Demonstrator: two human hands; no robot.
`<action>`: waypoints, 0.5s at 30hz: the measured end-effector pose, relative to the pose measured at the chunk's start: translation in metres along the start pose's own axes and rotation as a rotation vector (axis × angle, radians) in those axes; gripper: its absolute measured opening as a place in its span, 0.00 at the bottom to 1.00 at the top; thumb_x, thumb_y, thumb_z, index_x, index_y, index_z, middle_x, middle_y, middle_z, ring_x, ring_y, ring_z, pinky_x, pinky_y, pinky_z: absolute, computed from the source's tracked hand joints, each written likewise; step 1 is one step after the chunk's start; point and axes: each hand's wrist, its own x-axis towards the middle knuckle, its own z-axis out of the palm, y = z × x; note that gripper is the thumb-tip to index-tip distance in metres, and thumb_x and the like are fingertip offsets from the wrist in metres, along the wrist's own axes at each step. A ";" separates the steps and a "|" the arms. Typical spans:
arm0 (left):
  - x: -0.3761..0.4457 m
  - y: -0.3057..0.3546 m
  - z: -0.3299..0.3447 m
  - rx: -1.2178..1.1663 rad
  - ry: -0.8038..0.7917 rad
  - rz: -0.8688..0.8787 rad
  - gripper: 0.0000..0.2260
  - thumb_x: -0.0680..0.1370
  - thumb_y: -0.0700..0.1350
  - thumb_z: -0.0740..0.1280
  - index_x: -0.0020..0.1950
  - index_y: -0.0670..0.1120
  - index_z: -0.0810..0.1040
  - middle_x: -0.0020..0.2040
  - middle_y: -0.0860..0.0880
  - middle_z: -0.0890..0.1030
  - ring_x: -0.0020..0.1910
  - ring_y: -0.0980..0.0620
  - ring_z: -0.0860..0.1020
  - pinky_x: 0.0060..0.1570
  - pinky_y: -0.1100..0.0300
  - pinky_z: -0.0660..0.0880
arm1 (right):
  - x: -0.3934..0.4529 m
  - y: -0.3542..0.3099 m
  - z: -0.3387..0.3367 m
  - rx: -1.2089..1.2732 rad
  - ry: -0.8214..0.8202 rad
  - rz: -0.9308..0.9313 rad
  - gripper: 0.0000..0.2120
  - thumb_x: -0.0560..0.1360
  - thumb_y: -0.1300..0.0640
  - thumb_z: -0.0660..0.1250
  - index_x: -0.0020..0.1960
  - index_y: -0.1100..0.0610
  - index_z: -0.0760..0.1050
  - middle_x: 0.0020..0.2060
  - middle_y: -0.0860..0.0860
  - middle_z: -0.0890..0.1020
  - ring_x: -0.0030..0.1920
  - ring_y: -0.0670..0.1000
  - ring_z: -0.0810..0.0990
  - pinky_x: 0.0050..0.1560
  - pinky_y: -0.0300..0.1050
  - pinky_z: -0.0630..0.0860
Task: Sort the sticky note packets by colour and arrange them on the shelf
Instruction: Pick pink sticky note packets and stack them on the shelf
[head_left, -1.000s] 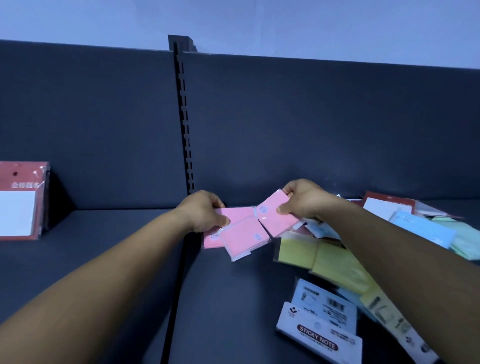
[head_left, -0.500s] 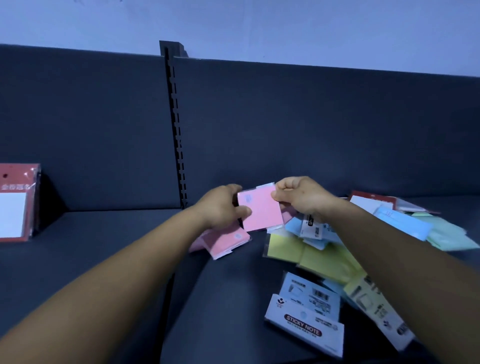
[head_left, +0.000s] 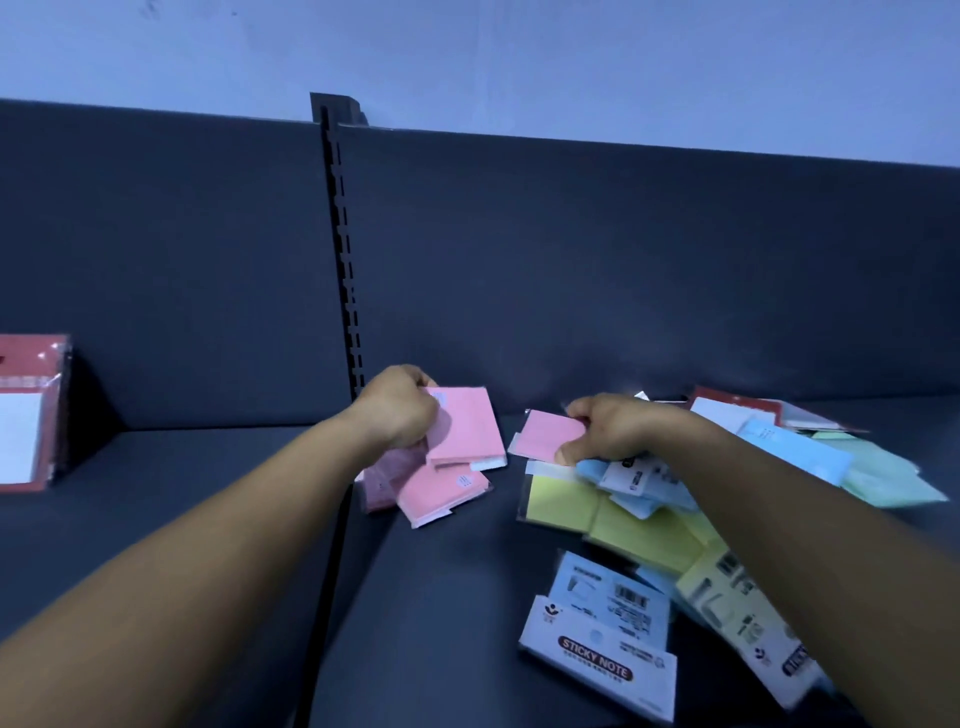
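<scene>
left hand: left hand (head_left: 397, 408) grips a pink packet (head_left: 467, 423), fingers curled over its left edge, held just above the pink pile (head_left: 434, 488) on the shelf (head_left: 447, 597)
right hand: right hand (head_left: 605, 428) pinches a second pink packet (head_left: 550, 435) by its right side, thumb at the lower corner, over the near edge of the mixed heap
pink pile: two or three pink packets overlapping, askew, right of the slotted upright (head_left: 345, 270)
mixed heap: yellow packets (head_left: 613, 514), blue packets (head_left: 789, 449) and green packets (head_left: 883, 475) overlap under and beside the right forearm; red-backed card pack (head_left: 737, 410) at the back
front clutter: white "STICKY NOTE" box (head_left: 597, 660) near the front edge, a blue pack just behind it
far left: red card packet (head_left: 28, 413) stands upright against the back panel (head_left: 649, 270), well apart from the rest
open room: bare shelf between the red card packet and the pink pile; a dark gap between the two pink packets held
room: dark grey shelf and panel, pale wall (head_left: 519, 57) above, dim light
</scene>
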 end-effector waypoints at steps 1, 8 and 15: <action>-0.003 -0.002 -0.003 -0.004 -0.017 -0.016 0.10 0.77 0.33 0.57 0.42 0.45 0.74 0.38 0.44 0.78 0.34 0.45 0.77 0.36 0.55 0.77 | 0.003 -0.002 -0.001 -0.010 -0.005 -0.015 0.35 0.69 0.43 0.73 0.72 0.52 0.66 0.61 0.48 0.76 0.55 0.52 0.77 0.58 0.45 0.76; -0.026 -0.008 -0.020 0.065 -0.151 -0.043 0.06 0.75 0.32 0.63 0.42 0.42 0.76 0.35 0.41 0.78 0.23 0.52 0.75 0.26 0.64 0.74 | 0.018 -0.017 0.003 -0.050 0.040 -0.040 0.28 0.60 0.52 0.75 0.59 0.57 0.75 0.51 0.53 0.81 0.51 0.55 0.81 0.51 0.49 0.79; -0.040 -0.014 -0.016 0.409 -0.242 0.011 0.23 0.71 0.52 0.74 0.63 0.48 0.74 0.56 0.49 0.78 0.54 0.50 0.77 0.58 0.58 0.75 | 0.012 -0.020 -0.005 -0.123 0.033 -0.028 0.34 0.61 0.49 0.77 0.64 0.56 0.72 0.56 0.52 0.79 0.54 0.55 0.78 0.55 0.48 0.79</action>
